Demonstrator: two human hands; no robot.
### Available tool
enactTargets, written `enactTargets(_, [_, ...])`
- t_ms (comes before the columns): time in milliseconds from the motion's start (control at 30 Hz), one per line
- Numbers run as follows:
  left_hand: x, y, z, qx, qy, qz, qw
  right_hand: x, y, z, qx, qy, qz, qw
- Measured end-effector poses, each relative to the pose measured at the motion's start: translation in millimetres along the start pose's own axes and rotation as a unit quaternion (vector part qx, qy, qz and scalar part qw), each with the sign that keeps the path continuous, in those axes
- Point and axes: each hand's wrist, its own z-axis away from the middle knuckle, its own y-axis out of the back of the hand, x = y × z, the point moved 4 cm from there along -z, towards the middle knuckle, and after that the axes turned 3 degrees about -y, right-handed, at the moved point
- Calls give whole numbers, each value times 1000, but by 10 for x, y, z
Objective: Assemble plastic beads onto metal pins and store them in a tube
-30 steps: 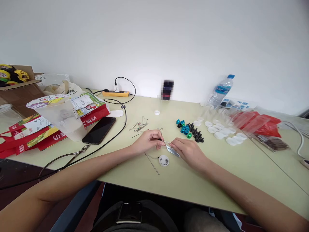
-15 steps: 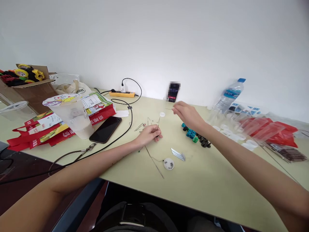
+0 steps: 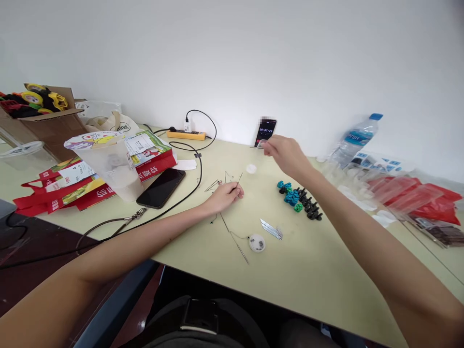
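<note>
My left hand (image 3: 225,195) rests on the table, its fingers closed around a thin dark rod (image 3: 239,180) whose tip slants up past them. Raised in front of the propped phone (image 3: 266,129), my right hand (image 3: 284,152) is pinched; a thin light sliver shows at its fingertips, too small to name. A white disc (image 3: 251,168) lies between the hands. Closer to me are a round white dish (image 3: 257,243) with small dark pieces, a long thin metal rod (image 3: 239,251) and a row of bent metal pins (image 3: 271,229).
Blue, green and black plastic parts (image 3: 292,197) lie below my right forearm. At the left stand a plastic cup (image 3: 121,174), a dark phone (image 3: 161,187) and red packaging (image 3: 155,164). A yellow power strip (image 3: 186,135) and a water bottle (image 3: 357,137) are by the wall.
The view has shifted slightly. My right hand has lifted a little and now overlaps the propped phone's lower edge. My left hand stays around the dark rod.
</note>
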Motion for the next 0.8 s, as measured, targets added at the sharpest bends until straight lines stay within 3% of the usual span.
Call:
enactTargets(100, [-54,68,-34,22,22,5,1000,-146,238,315,-3,16,-22,1000])
enactTargets(200, [-109,110,-62,33,27,10,999,-270,267,520,-73,39,-15,996])
enactTargets(300, [-120,136,-69,33,20,-10,999,-327,225,577,-114,52,-15,992])
enactTargets(467, [-98,168,-50,39,14,-20,999,-299,196,546,-137,-4,-70,988])
enactTargets(667, [-32,146,-31,43,-20,13,999,-290,255,547,-54,-16,-56,997])
enactTargets(800, [32,145,-13,60,-26,25,998,-235,287,558,32,-11,38,999])
